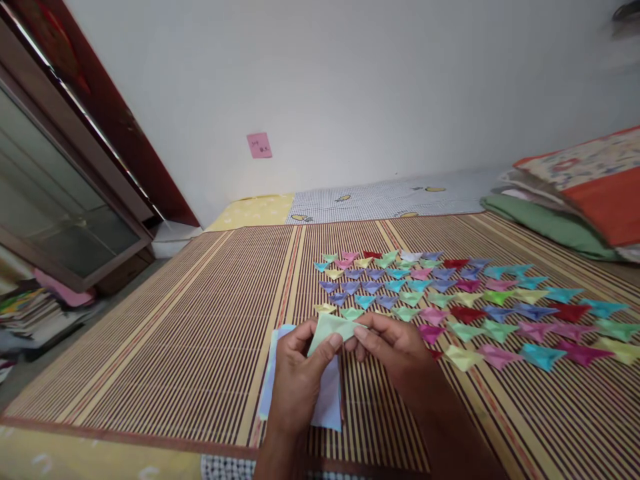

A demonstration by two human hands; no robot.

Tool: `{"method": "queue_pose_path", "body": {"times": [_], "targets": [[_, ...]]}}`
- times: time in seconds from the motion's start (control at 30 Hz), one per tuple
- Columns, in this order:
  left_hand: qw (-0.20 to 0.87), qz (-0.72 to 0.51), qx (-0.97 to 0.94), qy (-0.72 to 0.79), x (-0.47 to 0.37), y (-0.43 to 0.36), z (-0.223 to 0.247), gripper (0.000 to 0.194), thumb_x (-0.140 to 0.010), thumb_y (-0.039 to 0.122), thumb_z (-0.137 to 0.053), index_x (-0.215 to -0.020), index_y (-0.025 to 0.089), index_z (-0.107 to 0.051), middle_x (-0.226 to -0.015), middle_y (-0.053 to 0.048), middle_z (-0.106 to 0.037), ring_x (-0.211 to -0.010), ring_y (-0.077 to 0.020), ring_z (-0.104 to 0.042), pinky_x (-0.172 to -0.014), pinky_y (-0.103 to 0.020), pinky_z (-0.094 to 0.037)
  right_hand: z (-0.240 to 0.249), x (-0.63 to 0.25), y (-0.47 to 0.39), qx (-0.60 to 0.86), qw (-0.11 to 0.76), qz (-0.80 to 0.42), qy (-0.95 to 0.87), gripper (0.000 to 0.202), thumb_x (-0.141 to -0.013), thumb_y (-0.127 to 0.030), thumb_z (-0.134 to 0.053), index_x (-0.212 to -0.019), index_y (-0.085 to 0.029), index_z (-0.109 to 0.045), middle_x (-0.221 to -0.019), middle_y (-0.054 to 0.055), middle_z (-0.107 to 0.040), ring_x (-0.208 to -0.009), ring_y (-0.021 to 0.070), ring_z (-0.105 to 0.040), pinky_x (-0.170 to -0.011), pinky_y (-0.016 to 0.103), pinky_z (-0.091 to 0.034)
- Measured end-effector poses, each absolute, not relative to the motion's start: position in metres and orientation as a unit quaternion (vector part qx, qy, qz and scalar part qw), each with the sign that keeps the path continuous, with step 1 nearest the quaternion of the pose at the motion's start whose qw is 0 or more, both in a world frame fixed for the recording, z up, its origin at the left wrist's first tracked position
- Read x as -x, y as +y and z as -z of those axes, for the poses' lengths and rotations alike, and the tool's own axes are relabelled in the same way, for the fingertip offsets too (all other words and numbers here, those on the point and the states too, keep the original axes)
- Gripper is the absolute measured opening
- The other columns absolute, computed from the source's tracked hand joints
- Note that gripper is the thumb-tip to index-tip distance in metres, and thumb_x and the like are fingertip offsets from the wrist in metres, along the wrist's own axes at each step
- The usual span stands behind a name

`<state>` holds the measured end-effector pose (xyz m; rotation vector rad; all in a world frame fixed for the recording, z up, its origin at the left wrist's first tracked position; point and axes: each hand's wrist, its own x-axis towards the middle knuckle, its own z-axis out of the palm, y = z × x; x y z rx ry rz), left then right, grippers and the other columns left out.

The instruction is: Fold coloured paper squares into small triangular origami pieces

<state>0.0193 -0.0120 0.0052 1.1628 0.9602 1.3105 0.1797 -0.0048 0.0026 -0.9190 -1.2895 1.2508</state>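
A light green folded paper [331,327] is held up between my two hands. My left hand [300,373] pinches its left and lower edge, thumb in front. On the right corner, the thumb and fingers of my right hand [393,347] are closed. Beneath the hands lies a stack of paper sheets [327,400], pale blue on top, partly hidden by my left hand. Several rows of small folded paper shapes [463,358] in many colours spread out beyond and to the right of my right hand.
A striped bamboo mat [175,333] covers the bed. Folded bedding [550,227] and a red patterned cushion [600,180] are piled at the right. On the white wall hangs a pink note [259,145]. At left stand a glass-doored cabinet [65,207] and piled books [30,312].
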Motion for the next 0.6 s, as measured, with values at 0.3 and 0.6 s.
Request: {"method": "queue_pose_path", "body": {"times": [0.3,0.6], "targets": [[0.579,-0.525,-0.483,0.395,-0.0158,-0.0105,-0.0071,0.024,-0.082,0.034,-0.08,-0.071,0.015,-0.069,-0.069,0.0,-0.064,-0.066,-0.0131,-0.055,-0.066,-0.024,-0.044,-0.0008,-0.1827,-0.0071,0.388,0.492,-0.518,-0.582,0.029,-0.09,-0.042,-0.067,-0.073,-0.02,-0.062,-0.067,-0.001,-0.06,-0.064,0.0151,-0.053,-0.061,0.027,-0.04],[0.532,-0.46,-0.562,0.435,-0.0155,-0.0123,-0.0064,0.031,-0.087,0.04,-0.073,-0.071,0.016,-0.063,-0.068,0.001,-0.056,-0.066,-0.014,-0.048,-0.064,-0.025,-0.038,-0.008,-0.1872,-0.0051,0.431,0.45,-0.429,-0.654,0.017,-0.091,-0.032,-0.061,-0.078,-0.02,-0.064,-0.071,-0.003,-0.059,-0.067,0.015,-0.053,-0.062,0.027,-0.04]]}}
